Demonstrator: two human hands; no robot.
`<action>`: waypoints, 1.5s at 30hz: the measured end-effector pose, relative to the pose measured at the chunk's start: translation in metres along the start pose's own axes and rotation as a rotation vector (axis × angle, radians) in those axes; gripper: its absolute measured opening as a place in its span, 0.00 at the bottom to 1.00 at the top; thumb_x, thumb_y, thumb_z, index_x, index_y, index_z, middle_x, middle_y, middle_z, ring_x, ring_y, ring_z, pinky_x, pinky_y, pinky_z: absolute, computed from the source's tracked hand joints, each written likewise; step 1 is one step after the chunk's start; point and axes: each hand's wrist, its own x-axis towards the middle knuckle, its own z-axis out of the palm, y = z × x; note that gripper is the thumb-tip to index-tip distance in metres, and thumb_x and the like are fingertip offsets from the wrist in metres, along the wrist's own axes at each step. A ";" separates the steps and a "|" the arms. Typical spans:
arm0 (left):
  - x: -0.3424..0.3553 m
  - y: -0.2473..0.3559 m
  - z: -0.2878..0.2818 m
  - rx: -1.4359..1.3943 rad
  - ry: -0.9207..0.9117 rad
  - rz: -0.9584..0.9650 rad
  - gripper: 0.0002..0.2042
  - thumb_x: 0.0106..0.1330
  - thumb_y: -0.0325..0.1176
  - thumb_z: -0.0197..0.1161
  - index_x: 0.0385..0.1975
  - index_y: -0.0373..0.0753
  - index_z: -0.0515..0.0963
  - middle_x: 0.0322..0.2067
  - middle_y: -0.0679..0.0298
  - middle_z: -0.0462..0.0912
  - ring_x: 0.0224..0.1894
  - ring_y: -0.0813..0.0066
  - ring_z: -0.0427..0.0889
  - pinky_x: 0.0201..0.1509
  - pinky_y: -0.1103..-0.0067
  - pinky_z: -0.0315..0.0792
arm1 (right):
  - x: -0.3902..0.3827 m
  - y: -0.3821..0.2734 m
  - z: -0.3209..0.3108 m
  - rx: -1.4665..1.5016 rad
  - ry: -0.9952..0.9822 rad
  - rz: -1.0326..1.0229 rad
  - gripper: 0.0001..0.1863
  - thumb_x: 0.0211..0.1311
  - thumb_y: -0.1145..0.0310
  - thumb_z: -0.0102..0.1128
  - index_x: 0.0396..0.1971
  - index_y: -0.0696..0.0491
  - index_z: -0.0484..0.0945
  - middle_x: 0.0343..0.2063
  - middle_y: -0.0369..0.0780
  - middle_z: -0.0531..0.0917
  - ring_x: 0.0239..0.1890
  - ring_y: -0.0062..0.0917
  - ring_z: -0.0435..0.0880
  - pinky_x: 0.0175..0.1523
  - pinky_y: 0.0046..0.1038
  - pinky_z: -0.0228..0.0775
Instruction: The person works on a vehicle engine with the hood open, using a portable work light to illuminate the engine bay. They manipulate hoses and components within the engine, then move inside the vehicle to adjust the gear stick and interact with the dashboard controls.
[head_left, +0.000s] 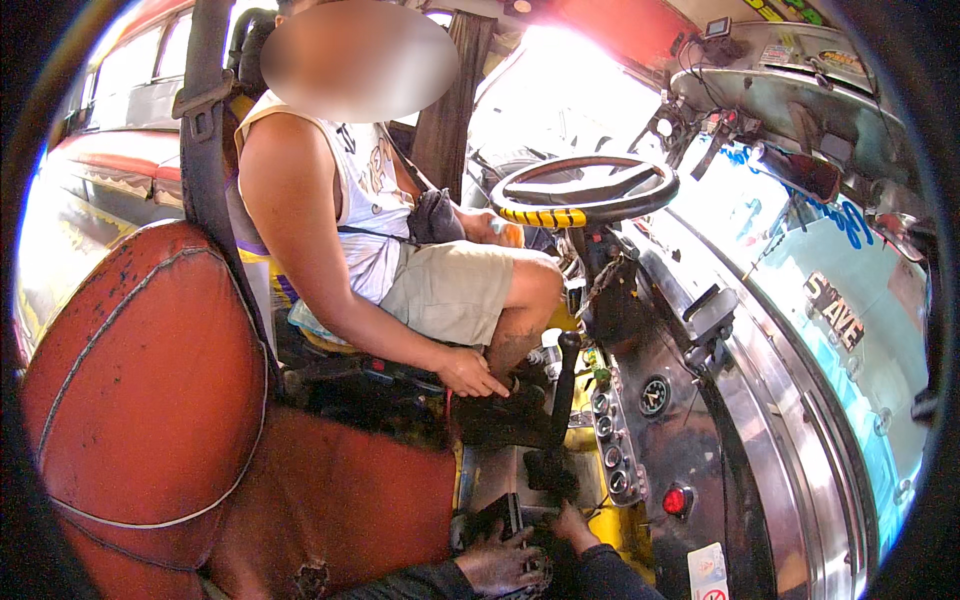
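Note:
At the bottom edge, my left hand (500,562) is bent around something dark and rounded, too shadowed to name. Just beyond it a dark box-shaped piece (495,518) stands in the floor area. My right hand (573,528) reaches in by the dark base (548,470) of the gear lever (566,385). Its fingers are mostly hidden, so whether it grips anything does not show. Both my forearms wear dark sleeves. Another person's hand (472,373), with a finger stretched downward, hangs over the floor left of the lever.
That person sits in the seat behind the steering wheel (590,190). A red padded seat (150,390) with a pale cord around its backrest is on the left. Along the right run round gauges (612,455), a metal dashboard (700,400), a red light (677,500) and the windshield (840,300).

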 end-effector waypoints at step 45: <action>-0.043 0.111 -0.022 0.228 0.448 -0.229 0.23 0.61 0.46 0.68 0.47 0.32 0.78 0.58 0.45 0.74 0.72 0.45 0.62 0.76 0.44 0.52 | -0.449 -0.005 0.006 0.388 -0.010 -0.138 0.33 0.70 0.57 0.62 0.66 0.63 0.68 0.61 0.64 0.73 0.63 0.63 0.72 0.69 0.50 0.66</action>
